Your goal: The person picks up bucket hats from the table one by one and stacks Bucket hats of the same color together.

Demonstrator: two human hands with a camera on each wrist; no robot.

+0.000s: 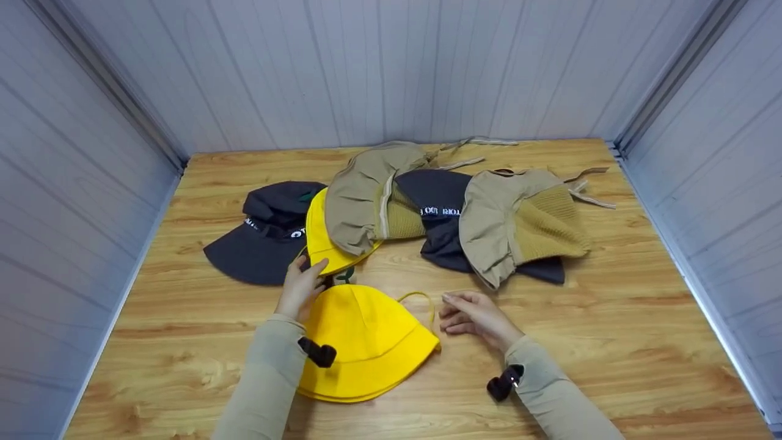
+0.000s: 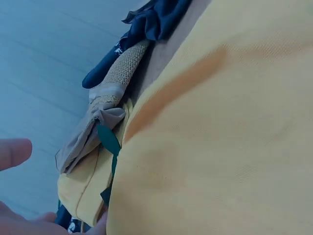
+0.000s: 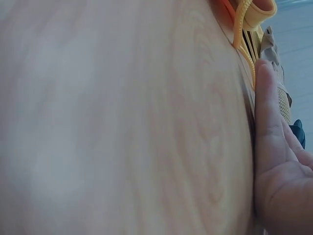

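Note:
A yellow bucket hat [image 1: 366, 342] lies in front, its brim toward me and a thin yellow cord [image 1: 421, 295] at its right. My left hand [image 1: 298, 289] is at that hat's upper left edge, beside a second yellow hat [image 1: 317, 238] and a dark cap [image 1: 263, 250]. In the left wrist view its thumb [image 2: 14, 152] stands apart from the other fingers. Whether it touches a hat is unclear. Green leaf-shaped trim [image 1: 346, 275] shows between the two yellow hats. My right hand [image 1: 479, 318] hovers or rests right of the cord, fingers loosely extended, holding nothing.
A beige hat with a knitted crown [image 1: 366, 195] overlaps the second yellow hat. To its right, another beige hat [image 1: 489, 226] covers part of a dark cap [image 1: 437, 189]. White panel walls [image 1: 379, 73] enclose the wooden tabletop [image 1: 611, 342] at the back and sides.

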